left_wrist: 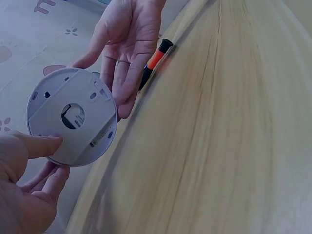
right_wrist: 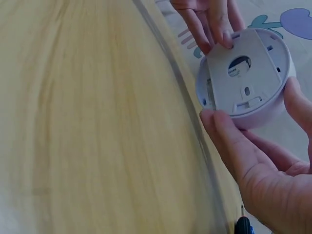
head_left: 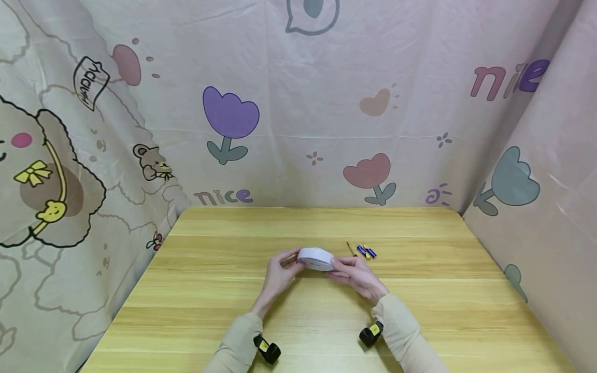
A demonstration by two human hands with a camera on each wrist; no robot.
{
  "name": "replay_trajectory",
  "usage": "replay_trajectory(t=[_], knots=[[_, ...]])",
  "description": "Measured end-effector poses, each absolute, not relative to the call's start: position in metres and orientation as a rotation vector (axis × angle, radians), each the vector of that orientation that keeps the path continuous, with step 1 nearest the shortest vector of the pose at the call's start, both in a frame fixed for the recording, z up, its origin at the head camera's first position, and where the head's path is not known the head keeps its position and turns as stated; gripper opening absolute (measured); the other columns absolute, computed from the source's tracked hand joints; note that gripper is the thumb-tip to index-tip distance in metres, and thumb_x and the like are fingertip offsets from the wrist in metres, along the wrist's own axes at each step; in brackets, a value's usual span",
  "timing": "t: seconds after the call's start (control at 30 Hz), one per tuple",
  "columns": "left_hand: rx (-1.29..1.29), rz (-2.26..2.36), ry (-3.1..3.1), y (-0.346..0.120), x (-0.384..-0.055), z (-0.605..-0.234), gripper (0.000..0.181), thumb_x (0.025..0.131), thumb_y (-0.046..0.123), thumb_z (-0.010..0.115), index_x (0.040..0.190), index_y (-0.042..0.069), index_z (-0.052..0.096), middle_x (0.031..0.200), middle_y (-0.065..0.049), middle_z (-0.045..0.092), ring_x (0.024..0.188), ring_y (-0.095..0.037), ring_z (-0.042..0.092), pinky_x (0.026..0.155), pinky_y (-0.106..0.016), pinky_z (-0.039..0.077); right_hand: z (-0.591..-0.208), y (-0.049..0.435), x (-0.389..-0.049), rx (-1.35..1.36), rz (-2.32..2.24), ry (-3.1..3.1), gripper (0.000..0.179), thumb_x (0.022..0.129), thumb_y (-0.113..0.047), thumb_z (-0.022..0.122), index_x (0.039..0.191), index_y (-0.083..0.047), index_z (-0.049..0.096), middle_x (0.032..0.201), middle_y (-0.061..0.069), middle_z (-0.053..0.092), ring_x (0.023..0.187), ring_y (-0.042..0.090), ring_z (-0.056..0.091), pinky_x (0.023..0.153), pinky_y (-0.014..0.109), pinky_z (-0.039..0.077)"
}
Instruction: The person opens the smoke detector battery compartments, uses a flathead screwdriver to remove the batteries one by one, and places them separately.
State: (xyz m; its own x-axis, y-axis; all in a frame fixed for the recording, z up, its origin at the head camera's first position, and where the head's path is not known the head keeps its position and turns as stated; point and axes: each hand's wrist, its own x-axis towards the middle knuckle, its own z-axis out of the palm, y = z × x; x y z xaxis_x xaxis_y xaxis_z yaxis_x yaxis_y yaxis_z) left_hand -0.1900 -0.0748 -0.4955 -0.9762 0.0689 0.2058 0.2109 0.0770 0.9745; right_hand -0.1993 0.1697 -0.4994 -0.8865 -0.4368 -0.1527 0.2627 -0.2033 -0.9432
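Both hands hold a round white smoke detector [head_left: 316, 256] above the table, one at each side. In the left wrist view, its underside shows a flat mounting plate with small slots and a round hole in the middle. My left hand [head_left: 280, 273] pinches one edge, the thumb lying across the plate and the fingers behind the rim. The opposite edge is gripped by my right hand [head_left: 360, 278]; in the right wrist view its thumb [right_wrist: 298, 102] presses the side wall while fingertips [right_wrist: 217, 117] meet the rim. Through the hole, a printed label is partly visible.
Beyond the right hand lie a small screwdriver [head_left: 351, 248], with an orange and black handle in the left wrist view, and several blue and yellow batteries [head_left: 366, 252]. The wooden table [head_left: 210, 290] meets patterned curtains [head_left: 298, 171] at its back and sides.
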Motion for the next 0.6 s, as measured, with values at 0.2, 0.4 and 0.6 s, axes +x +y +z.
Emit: replay_trajectory(t=[0.2, 0.4, 0.6], knots=[[-0.312, -2.087, -2.223, -0.0739, -0.1896, -0.4925, 0.043, 0.089, -0.006, 0.069, 0.129, -0.013, 0.059, 0.131, -0.034, 0.059, 0.122, -0.047, 0.06, 0.098, -0.03, 0.056, -0.5009, 0.1687, -0.2013, -0.222, -2.169, 1.617, 0.053, 0.1, -0.006, 0.058, 0.139, 0.023, 0.038, 0.126, 0.02, 0.063, 0.114, 0.028, 0.069, 0.108, 0.037, 0.052], [-0.292, -2.109, -2.276, -0.0736, -0.1896, -0.4902, 0.043, 0.091, -0.006, 0.063, 0.134, -0.01, 0.056, 0.14, -0.028, 0.056, 0.128, -0.043, 0.058, 0.103, -0.033, 0.054, -0.5013, 0.1696, -0.2007, -0.197, -2.145, 1.685, 0.056, 0.099, -0.008, 0.06, 0.141, 0.022, 0.036, 0.137, 0.031, 0.054, 0.117, 0.029, 0.068, 0.108, 0.034, 0.052], [-0.251, -2.077, -2.376, -0.075, -0.1912, -0.49, 0.047, 0.096, 0.016, 0.067, 0.135, -0.008, 0.057, 0.138, -0.026, 0.059, 0.127, -0.04, 0.06, 0.103, -0.036, 0.056, -0.5006, 0.1689, -0.1998, -0.135, -2.136, 1.777, 0.057, 0.096, -0.004, 0.064, 0.141, 0.02, 0.038, 0.131, 0.028, 0.062, 0.109, 0.021, 0.071, 0.1, 0.028, 0.057]])
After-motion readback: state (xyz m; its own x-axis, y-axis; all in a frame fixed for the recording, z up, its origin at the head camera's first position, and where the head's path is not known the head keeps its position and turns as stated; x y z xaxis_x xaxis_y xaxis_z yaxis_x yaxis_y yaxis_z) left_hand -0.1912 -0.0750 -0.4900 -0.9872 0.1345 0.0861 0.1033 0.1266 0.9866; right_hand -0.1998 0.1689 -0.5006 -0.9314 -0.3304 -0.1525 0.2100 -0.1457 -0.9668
